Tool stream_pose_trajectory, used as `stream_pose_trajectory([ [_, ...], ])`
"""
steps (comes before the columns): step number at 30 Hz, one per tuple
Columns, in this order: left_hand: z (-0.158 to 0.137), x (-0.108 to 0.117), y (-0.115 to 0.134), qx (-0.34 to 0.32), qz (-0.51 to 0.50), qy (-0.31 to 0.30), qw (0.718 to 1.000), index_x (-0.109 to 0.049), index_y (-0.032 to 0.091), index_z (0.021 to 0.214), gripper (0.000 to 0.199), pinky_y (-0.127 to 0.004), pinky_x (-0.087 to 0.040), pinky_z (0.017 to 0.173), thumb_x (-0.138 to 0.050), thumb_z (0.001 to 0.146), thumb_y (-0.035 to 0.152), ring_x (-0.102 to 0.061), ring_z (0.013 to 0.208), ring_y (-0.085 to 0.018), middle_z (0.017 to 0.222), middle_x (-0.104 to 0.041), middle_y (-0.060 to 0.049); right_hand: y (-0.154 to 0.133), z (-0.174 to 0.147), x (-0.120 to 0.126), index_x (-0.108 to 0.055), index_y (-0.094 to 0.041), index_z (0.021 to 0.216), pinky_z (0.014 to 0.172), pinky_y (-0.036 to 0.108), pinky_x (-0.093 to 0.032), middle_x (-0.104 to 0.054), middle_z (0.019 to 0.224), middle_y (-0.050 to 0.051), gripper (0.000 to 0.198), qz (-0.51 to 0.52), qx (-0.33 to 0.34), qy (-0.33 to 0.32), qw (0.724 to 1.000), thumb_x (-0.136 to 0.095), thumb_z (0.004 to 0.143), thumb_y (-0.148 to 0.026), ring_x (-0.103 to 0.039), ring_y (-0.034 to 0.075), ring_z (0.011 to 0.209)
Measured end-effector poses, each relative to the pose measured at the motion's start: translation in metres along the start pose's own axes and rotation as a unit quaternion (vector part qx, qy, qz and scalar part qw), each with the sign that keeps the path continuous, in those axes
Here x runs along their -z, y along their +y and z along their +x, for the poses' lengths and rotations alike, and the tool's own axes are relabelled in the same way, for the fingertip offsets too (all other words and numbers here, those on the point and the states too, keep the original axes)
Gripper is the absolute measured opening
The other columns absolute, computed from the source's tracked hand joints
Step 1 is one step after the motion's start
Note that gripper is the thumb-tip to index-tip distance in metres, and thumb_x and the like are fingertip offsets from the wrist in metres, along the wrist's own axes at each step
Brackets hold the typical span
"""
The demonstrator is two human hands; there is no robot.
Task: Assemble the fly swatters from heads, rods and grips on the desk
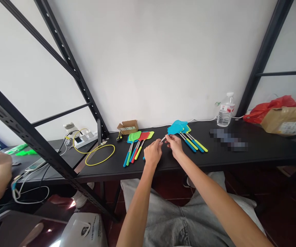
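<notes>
Both of my hands are closed on one blue fly swatter (174, 129) above the black tabletop. My left hand (153, 152) wraps the handle end, and a bit of blue grip shows beyond it. With its fingers pinched, my right hand (175, 145) holds the metal shaft near the head. The swatter's blue head points away to the right, partly over a group of fly swatters (192, 141) with blue and yellow-green grips. Left of my hands lies another fanned group of fly swatters (134, 145) in green, red, blue and yellow.
A small open cardboard box (128, 127) stands by the wall. Leftward are a yellow cable (100, 156), a power strip (86, 139) and a black metal post (68, 68). A water bottle (225, 110) and a red bag (279, 104) stand right. Another person's hand (0, 164) is far left.
</notes>
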State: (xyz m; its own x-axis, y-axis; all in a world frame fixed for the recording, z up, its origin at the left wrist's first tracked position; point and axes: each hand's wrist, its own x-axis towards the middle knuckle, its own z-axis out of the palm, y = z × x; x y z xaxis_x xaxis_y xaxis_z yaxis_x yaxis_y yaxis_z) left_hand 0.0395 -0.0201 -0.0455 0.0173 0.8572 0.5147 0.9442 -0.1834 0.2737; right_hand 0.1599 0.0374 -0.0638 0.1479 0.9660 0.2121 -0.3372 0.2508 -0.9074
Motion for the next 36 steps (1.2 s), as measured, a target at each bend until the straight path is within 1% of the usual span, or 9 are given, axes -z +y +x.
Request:
stream_pose_trajectory([
  [5,0.0,-0.002,0.0,-0.002,0.001,-0.01,1.0,-0.06,0.029,0.119,0.035,-0.024,-0.036,0.065,-0.033,0.1,0.041,-0.065,0.088,-0.019,0.102,-0.071,-0.005,0.004,0.003,0.001,-0.066,-0.018,0.078,0.046,0.022,-0.039,-0.065,0.077,0.004,0.036,0.015,-0.004,0.007,1.0,-0.075,0.064,-0.05,-0.059,0.015,0.066],
  [13,0.001,-0.004,-0.001,-0.004,-0.01,-0.016,1.0,-0.059,0.031,0.12,0.035,-0.024,-0.036,0.067,-0.032,0.1,0.041,-0.065,0.089,-0.02,0.102,-0.071,-0.004,0.009,0.007,0.001,-0.069,-0.018,0.081,0.048,0.021,-0.04,-0.068,0.082,0.004,0.038,0.04,-0.012,-0.012,0.999,-0.076,0.064,-0.052,-0.061,0.014,0.069],
  [17,0.0,-0.002,-0.001,0.014,-0.021,-0.019,0.999,-0.058,0.031,0.12,0.034,-0.025,-0.035,0.067,-0.032,0.1,0.04,-0.065,0.088,-0.021,0.1,-0.071,-0.004,0.003,0.003,0.003,-0.071,-0.019,0.083,0.048,0.019,-0.041,-0.07,0.087,0.004,0.036,0.037,-0.023,-0.027,0.999,-0.077,0.065,-0.05,-0.063,0.014,0.071],
  [20,-0.003,0.0,0.002,0.031,-0.033,-0.012,0.999,-0.058,0.03,0.118,0.033,-0.025,-0.035,0.066,-0.032,0.1,0.04,-0.065,0.089,-0.02,0.102,-0.071,-0.004,-0.007,0.001,0.007,-0.072,-0.02,0.093,0.047,0.019,-0.042,-0.072,0.096,0.006,0.038,0.035,-0.039,-0.062,0.997,-0.074,0.071,-0.051,-0.065,0.014,0.072],
  [22,-0.005,0.0,0.005,0.039,-0.041,-0.009,0.998,-0.059,0.03,0.116,0.032,-0.024,-0.035,0.066,-0.034,0.1,0.04,-0.065,0.09,-0.021,0.103,-0.071,-0.004,-0.014,0.003,0.009,-0.072,-0.02,0.097,0.047,0.019,-0.043,-0.073,0.098,0.008,0.04,0.038,-0.036,-0.059,0.997,-0.072,0.073,-0.052,-0.065,0.014,0.072],
  [26,-0.006,0.0,0.016,0.045,-0.06,-0.011,0.997,-0.058,0.03,0.117,0.03,-0.025,-0.035,0.066,-0.036,0.099,0.038,-0.065,0.089,-0.021,0.102,-0.071,-0.003,-0.022,0.008,0.009,-0.073,-0.017,0.092,0.048,0.02,-0.044,-0.074,0.092,0.009,0.037,0.04,-0.015,-0.017,0.999,-0.072,0.074,-0.05,-0.066,0.014,0.068],
  [28,-0.005,0.0,0.02,0.049,-0.071,-0.013,0.996,-0.058,0.031,0.118,0.03,-0.025,-0.035,0.066,-0.036,0.099,0.037,-0.065,0.089,-0.021,0.103,-0.071,-0.003,-0.023,0.009,0.01,-0.073,-0.017,0.091,0.049,0.02,-0.045,-0.074,0.091,0.009,0.035,0.052,-0.021,-0.023,0.998,-0.073,0.075,-0.048,-0.066,0.014,0.068],
  [31,-0.004,0.0,0.024,0.056,-0.084,-0.022,0.995,-0.06,0.031,0.116,0.03,-0.026,-0.035,0.066,-0.038,0.098,0.037,-0.065,0.087,-0.022,0.098,-0.072,-0.004,-0.023,0.009,0.015,-0.074,-0.018,0.09,0.05,0.02,-0.045,-0.074,0.089,0.007,0.031,0.072,-0.038,-0.036,0.996,-0.073,0.075,-0.046,-0.066,0.013,0.068],
  [36,-0.004,0.001,0.028,0.072,-0.114,-0.039,0.99,-0.064,0.029,0.112,0.031,-0.026,-0.036,0.066,-0.04,0.096,0.04,-0.064,0.086,-0.023,0.094,-0.071,-0.006,-0.028,0.009,0.023,-0.074,-0.019,0.087,0.054,0.02,-0.049,-0.074,0.091,0.006,0.024,0.103,-0.08,-0.056,0.99,-0.076,0.075,-0.039,-0.067,0.014,0.074],
])
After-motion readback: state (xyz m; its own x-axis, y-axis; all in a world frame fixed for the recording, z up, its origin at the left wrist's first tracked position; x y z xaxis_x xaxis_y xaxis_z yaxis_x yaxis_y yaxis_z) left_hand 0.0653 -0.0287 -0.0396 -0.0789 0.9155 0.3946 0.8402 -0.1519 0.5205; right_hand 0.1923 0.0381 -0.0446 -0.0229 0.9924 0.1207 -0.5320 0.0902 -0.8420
